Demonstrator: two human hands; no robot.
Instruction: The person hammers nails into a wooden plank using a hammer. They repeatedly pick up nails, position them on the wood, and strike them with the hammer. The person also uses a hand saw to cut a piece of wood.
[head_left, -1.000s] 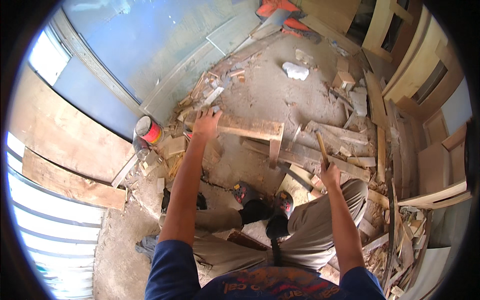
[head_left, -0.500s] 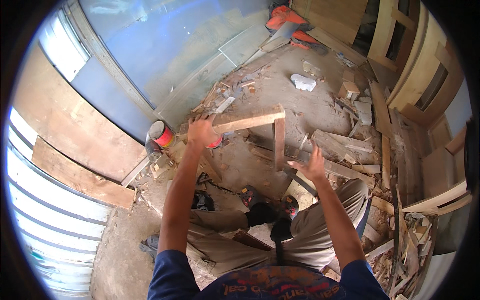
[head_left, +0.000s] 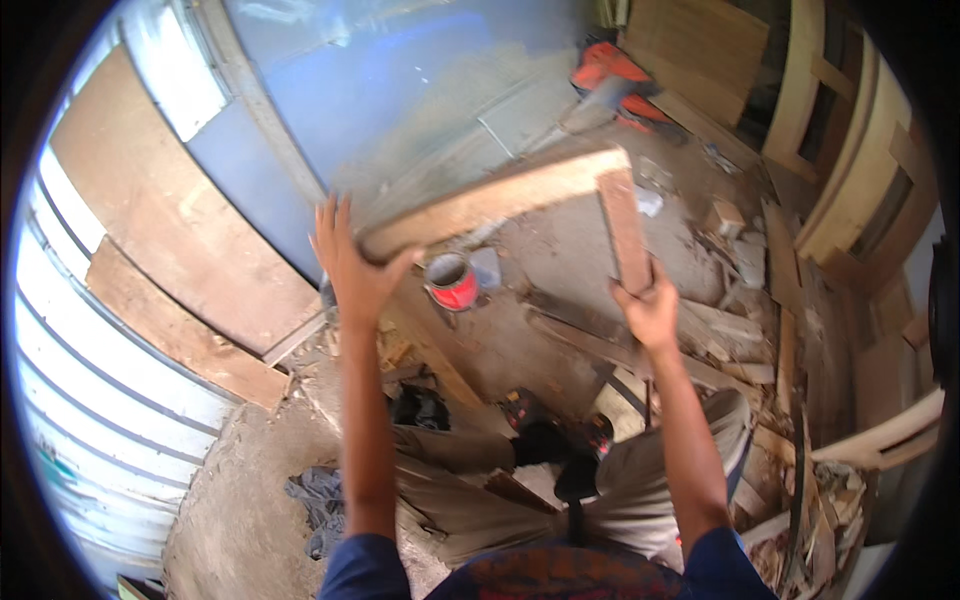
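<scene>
An L-shaped wooden frame piece (head_left: pixel 500 199), one long bar joined to a shorter one at a corner, is held up in front of me. My right hand (head_left: pixel 650 308) has its fingers closed round the lower end of the shorter bar (head_left: pixel 624 228). At the long bar's left end is my left hand (head_left: pixel 355 268), fingers up and spread, thumb out toward the wood; whether it touches the end I cannot tell. Below the long bar, a red can (head_left: pixel 453 284) with an open top stands on the floor.
Scrap boards (head_left: pixel 600 345) and wood offcuts lie on the floor at the right. Cabinet-like wooden frames (head_left: pixel 850 150) line the right side. Orange cloth (head_left: pixel 612 70) lies at the back. Dark crumpled cloth (head_left: pixel 322 505) is at my left, near corrugated metal sheeting (head_left: pixel 120 390).
The wooden piece has risen and shifted right. My left hand has let go of the long bar and spread its fingers; my right hand has taken hold of the shorter bar.
</scene>
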